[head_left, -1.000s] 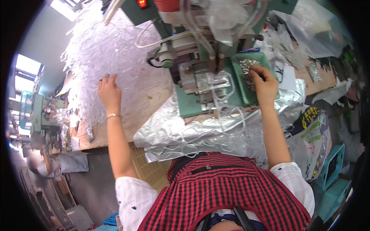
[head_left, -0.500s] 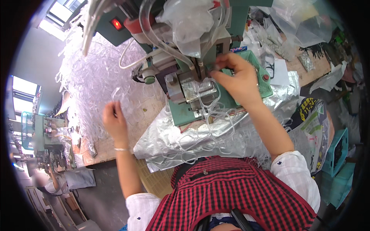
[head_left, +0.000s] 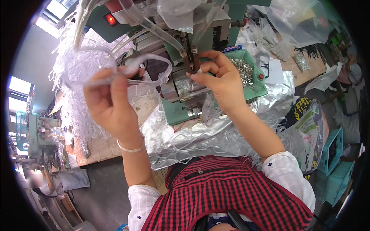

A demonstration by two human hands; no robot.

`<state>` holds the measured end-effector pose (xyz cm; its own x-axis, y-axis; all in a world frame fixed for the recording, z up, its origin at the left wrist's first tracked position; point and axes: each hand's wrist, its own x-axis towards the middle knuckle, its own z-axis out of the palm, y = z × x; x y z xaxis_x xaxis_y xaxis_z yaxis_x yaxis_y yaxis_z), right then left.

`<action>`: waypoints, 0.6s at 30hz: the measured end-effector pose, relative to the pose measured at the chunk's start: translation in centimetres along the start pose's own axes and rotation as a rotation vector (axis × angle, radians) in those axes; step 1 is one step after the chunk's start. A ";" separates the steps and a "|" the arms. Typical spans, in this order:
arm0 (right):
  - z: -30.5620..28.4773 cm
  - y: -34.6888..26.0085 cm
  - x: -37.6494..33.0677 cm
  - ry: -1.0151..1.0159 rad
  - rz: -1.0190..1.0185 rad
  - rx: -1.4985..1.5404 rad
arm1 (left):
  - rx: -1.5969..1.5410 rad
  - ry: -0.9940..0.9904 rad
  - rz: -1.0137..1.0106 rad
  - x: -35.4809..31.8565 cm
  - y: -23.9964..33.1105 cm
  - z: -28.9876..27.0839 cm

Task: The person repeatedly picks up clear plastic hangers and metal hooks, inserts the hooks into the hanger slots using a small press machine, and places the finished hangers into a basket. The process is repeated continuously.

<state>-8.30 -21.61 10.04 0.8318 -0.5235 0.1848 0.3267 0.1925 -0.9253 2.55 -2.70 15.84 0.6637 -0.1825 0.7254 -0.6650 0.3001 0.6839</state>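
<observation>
My left hand (head_left: 110,102) is raised and closed around a clear plastic strap loop (head_left: 156,67), which arcs to the right toward the green press machine (head_left: 185,92). My right hand (head_left: 219,82) pinches a small white piece at the machine's head, just below two brown nozzles fed by clear hoses (head_left: 154,29). A green tray of small metal parts (head_left: 246,73) lies just behind my right hand.
A heap of clear plastic straps (head_left: 73,104) covers the bench to the left. Silver foil sheeting (head_left: 208,142) with finished loops drapes over the bench's front edge. Printed bags (head_left: 308,123) and teal crates (head_left: 333,154) stand at the right. A red lamp (head_left: 111,19) glows on the machine.
My left hand rose from the strap heap, now holding a strap loop up by the machine. My right hand left the tray of metal parts and came to the machine's head.
</observation>
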 end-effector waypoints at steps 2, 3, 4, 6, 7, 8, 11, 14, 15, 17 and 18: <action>0.3 -0.6 -0.4 0.047 0.039 0.004 | -0.060 0.031 -0.038 0.5 1.0 1.4; 0.6 -1.8 -1.0 0.044 0.076 -0.154 | -0.096 -0.025 -0.059 -0.1 1.6 1.1; 0.3 -2.3 -1.4 -0.008 0.005 -0.222 | -0.130 -0.080 -0.081 -0.9 2.3 0.6; -1.1 -3.1 -2.3 -0.117 -0.143 -0.358 | -0.267 -0.250 -0.497 -3.7 4.6 1.5; -2.9 -2.6 -2.3 -0.122 -0.090 -0.392 | -0.216 -0.475 -0.800 -4.3 5.1 1.4; -5.0 -1.8 -1.8 -0.087 -0.252 -0.721 | -0.305 -0.544 -1.023 -5.3 4.9 2.2; -11.3 2.1 -1.3 0.172 -0.316 -1.450 | -0.346 -0.534 -1.315 -6.4 2.6 4.1; -14.0 4.6 -1.6 0.230 -0.428 -1.383 | -0.358 -0.503 -1.402 -6.0 1.8 4.7; -14.2 4.9 -1.8 0.240 -0.419 -1.376 | -0.359 -0.510 -1.412 -6.0 1.8 4.8; -13.9 5.2 -1.8 0.253 -0.412 -1.352 | -0.371 -0.504 -1.428 -6.1 2.0 4.7; -13.5 5.0 -1.5 0.201 -0.446 -1.369 | -0.374 -0.495 -1.432 -6.1 2.0 4.7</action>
<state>-13.92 -31.08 0.64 0.6642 -0.4543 0.5936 -0.2354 -0.8809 -0.4107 -4.42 -5.35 13.08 0.4215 -0.7658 -0.4857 0.5690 -0.1938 0.7992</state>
